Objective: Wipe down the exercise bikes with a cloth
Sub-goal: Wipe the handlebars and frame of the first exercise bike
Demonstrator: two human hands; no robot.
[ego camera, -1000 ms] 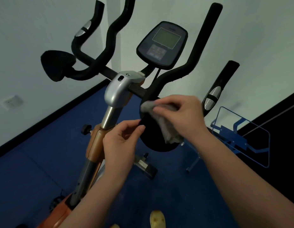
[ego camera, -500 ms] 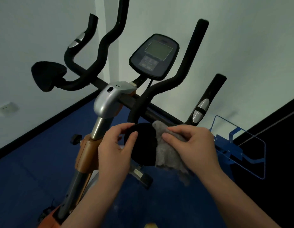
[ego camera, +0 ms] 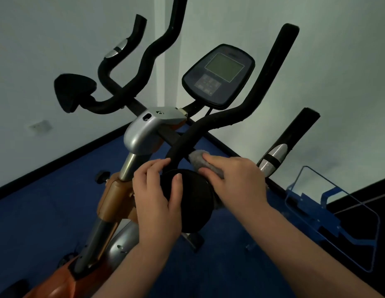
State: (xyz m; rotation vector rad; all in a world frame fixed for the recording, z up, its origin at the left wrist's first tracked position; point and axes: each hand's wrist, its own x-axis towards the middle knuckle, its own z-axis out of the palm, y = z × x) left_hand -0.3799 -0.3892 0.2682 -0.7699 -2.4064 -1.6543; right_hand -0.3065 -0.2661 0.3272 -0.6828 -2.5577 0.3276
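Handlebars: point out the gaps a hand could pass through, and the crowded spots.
Open: between the console and the right upright bar; also between the left elbow pad and the silver stem. Crowded: the near pad, with left hand, right hand and cloth.

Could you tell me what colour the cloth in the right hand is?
Grey; the cloth shows in the head view.

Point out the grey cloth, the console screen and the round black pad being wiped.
grey cloth (ego camera: 206, 163): head view, on the fold showing past the right hand's fingertips.
console screen (ego camera: 224, 67): head view, on the middle of the display.
round black pad (ego camera: 192, 197): head view, on its face between both hands.
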